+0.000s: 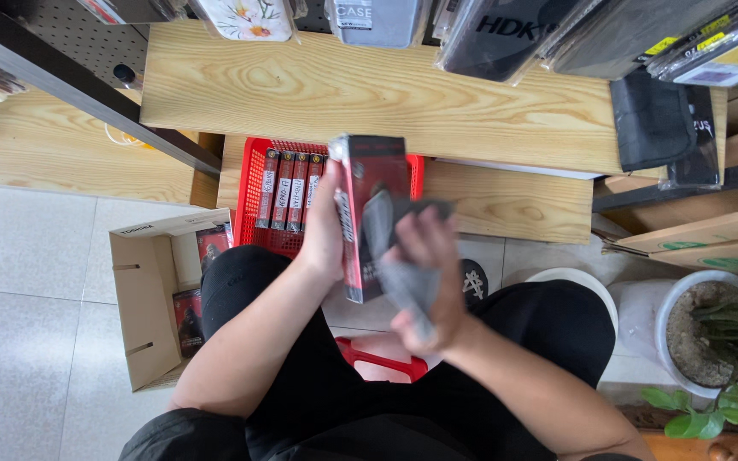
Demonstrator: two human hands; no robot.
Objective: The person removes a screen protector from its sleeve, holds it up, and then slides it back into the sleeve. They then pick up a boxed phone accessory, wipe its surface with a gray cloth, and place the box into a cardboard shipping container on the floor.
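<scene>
**A:** ok so what's in the hands here?

**B:** left hand (325, 229) is wrapped around a red and black box (369, 213), gripping its long edge and holding it up on end over the lap. Right hand (427, 282) is closed on a grey cloth (395, 256) that's pressed flat on the front of the box. That hand is blurry, so can't make out the fingers exactly.

**A:** and around it?

**B:** a red plastic basket (254, 213) sits on a low wooden shelf (506, 201) just behind the box, with a row of similar red boxes (290, 189) standing in it. An open cardboard carton (143, 299) is on the tile floor by the left knee, a couple more boxes inside. White plant pot (685, 333) off to the right, hanging packaged cases (506, 34) up top.
</scene>
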